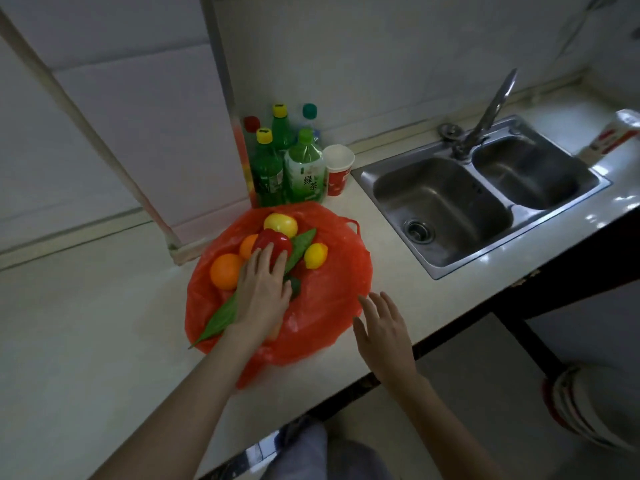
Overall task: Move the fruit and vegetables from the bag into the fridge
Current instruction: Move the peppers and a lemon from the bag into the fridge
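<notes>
Head view: left hand (262, 292) flat on red pepper (273, 241) in bag (322, 306).
Right hand (382, 329) open, empty, beside bag, farther off.

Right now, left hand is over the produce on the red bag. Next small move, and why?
Probably curl the left hand around the glossy red bell pepper and lift it. The straight fingers already lie on it, and it sits on top of the pile in the spread-open red plastic bag, so nothing pins it. The right hand, open at the bag's edge, could steady the plastic.
</notes>
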The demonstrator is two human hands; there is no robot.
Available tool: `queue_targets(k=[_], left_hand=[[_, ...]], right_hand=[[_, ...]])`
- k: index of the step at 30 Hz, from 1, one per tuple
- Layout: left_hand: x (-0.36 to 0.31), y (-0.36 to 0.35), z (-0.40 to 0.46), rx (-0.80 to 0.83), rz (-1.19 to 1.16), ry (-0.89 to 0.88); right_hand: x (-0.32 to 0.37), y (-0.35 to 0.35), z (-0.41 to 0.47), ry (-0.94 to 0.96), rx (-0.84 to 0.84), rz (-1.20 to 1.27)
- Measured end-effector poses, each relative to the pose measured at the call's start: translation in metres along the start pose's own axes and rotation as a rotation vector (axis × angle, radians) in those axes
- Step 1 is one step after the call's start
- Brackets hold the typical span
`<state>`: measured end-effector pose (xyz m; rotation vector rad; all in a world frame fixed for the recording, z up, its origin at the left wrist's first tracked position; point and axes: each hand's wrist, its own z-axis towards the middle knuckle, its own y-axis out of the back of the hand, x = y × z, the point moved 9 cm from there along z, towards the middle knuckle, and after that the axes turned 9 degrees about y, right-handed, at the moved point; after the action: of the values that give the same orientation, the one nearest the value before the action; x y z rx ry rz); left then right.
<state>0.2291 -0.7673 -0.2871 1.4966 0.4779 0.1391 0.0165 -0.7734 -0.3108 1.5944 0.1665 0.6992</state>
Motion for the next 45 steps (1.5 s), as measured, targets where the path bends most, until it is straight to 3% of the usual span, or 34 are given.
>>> queue_targets(k=[13, 25, 32, 45], left_hand=[[0.021, -0.041, 0.076, 0.131, 0.005, 0.057], [0.042, 0.007, 0.045, -0.037, -0.171, 0.036], [0.068, 0.037, 0.017, -0.134, -0.221, 0.094], [0.092, 0.056, -0.039, -0.247, -0.271, 0.163]], right_hand=[[0.007, -0.014, 0.050, 0.071, 0.054, -0.023], [0.047, -0.045, 0.141, 0.252, 0.177, -0.011], [0.045, -0.081, 0.169, 0.126, 0.253, -0.039], [0.024, -0.078, 0.162, -0.017, 0.145, 0.004]])
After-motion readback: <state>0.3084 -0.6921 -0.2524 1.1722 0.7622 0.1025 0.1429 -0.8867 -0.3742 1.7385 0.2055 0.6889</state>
